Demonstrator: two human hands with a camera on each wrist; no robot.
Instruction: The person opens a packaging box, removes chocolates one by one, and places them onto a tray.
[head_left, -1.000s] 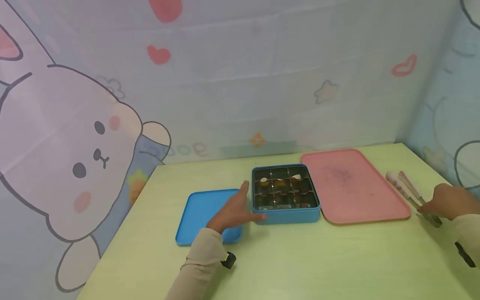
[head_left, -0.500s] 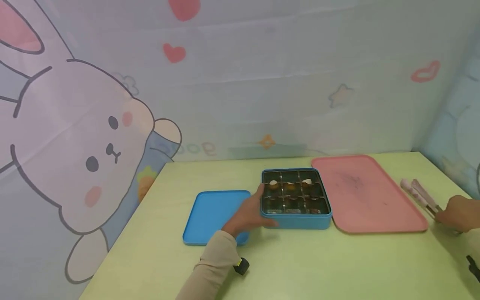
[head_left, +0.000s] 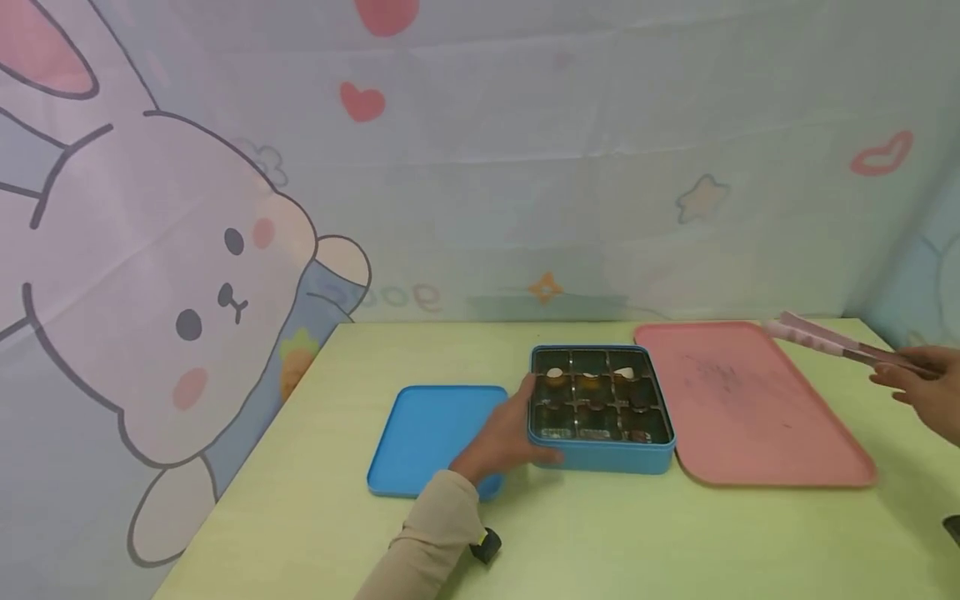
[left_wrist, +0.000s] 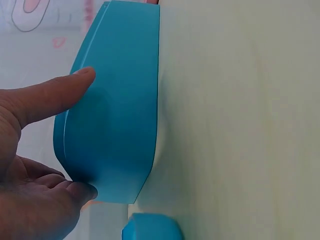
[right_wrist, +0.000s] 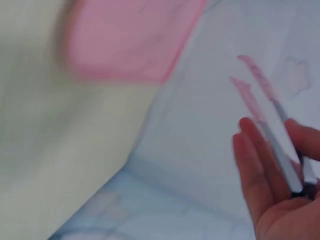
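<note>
My left hand (head_left: 498,442) grips the near left corner of a blue square box (head_left: 611,458). In the left wrist view the thumb (left_wrist: 65,97) presses one wall and the curled fingers (left_wrist: 55,190) lie against the adjoining one. A divided tray in the box has several compartments, some with small brown and pale pieces. At the right, my right hand (head_left: 922,387) holds a pair of pink-tipped tongs (head_left: 832,340) above the table. Their metal arms (right_wrist: 275,142) lie between thumb and fingers in the right wrist view, with the tips apart and nothing between them.
A flat blue lid (head_left: 435,433) lies left of the box, partly behind my left hand. A pink tray (head_left: 757,433) lies right of the box, close to it. Printed cloth (head_left: 480,167) hangs behind the light green table (head_left: 585,542).
My right hand has picked the tongs up off the table, and their pink tips now point left over the tray's edge. My left hand has closed in on the box's corner.
</note>
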